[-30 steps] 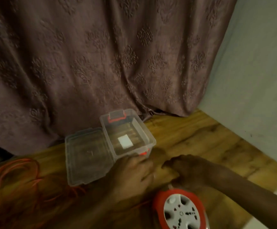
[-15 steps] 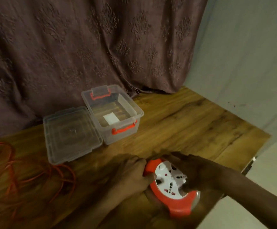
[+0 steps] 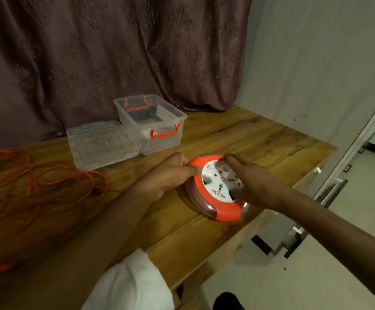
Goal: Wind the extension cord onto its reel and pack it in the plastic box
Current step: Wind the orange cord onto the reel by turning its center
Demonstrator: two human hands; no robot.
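- Near the right edge of the wooden bench (image 3: 238,139), in the head view, the red and white reel (image 3: 215,186) is lying flat with its socket face up.
- The left hand (image 3: 168,175) is pressing against the reel's left rim, fingers (image 3: 191,168) together and curled on the red edge.
- The right hand (image 3: 249,186) is resting on the white face, fingers (image 3: 226,162) spread apart, thumb lying low on the disc.
- The orange extension cord (image 3: 36,186) is sprawling in loose loops at the bench's left side, well apart from the reel.
- The clear plastic box (image 3: 153,124) is standing open near the curtain (image 3: 106,52), its lid (image 3: 101,144) lying flat just beside it.
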